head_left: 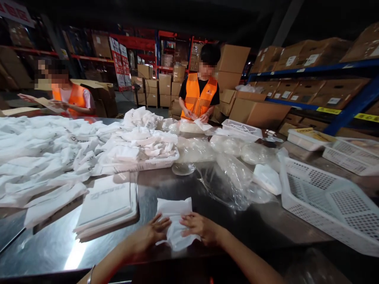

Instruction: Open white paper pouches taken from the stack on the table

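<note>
A small white folded cloth piece point(174, 215) lies on the shiny metal table point(148, 189) right in front of me. My left hand point(152, 232) rests flat on its left edge, fingers spread. Over on the cloth's right side, my right hand point(201, 227) pinches and presses the fabric. To the left of the cloth sits a stack of flat white printed bags point(108, 203).
A big heap of white bagged items point(44, 154) fills the left. Clear plastic bags point(233, 177) lie in the middle. White perforated baskets point(322, 197) stand at the right. Two people in orange vests point(199, 96) point(74, 98) work across the table. Shelves hold cardboard boxes point(310, 53).
</note>
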`<action>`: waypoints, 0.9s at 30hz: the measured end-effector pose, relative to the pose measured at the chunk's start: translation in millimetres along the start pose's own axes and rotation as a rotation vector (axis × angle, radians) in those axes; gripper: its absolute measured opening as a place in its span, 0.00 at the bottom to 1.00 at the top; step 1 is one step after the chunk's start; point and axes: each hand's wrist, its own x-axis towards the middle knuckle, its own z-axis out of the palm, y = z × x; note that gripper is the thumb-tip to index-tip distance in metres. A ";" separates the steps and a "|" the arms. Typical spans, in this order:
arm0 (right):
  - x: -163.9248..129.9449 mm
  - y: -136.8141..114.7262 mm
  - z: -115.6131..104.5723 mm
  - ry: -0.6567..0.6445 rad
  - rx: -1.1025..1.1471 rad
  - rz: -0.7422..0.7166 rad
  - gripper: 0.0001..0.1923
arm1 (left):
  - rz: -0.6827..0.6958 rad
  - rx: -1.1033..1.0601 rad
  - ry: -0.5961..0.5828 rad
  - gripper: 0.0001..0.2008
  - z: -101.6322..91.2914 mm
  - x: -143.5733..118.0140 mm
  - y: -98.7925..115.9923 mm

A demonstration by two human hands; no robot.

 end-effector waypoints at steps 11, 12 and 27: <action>17.0 -45.9 35.7 1.059 0.260 0.629 0.30 | -0.717 -0.496 0.970 0.33 70.2 6.4 3.3; 21.8 -47.6 37.9 1.090 0.198 0.654 0.30 | -0.769 -0.488 1.048 0.33 73.1 10.7 8.5; 28.6 -39.9 54.6 0.976 -0.278 0.906 0.32 | -1.041 -0.188 0.940 0.15 85.0 19.9 16.5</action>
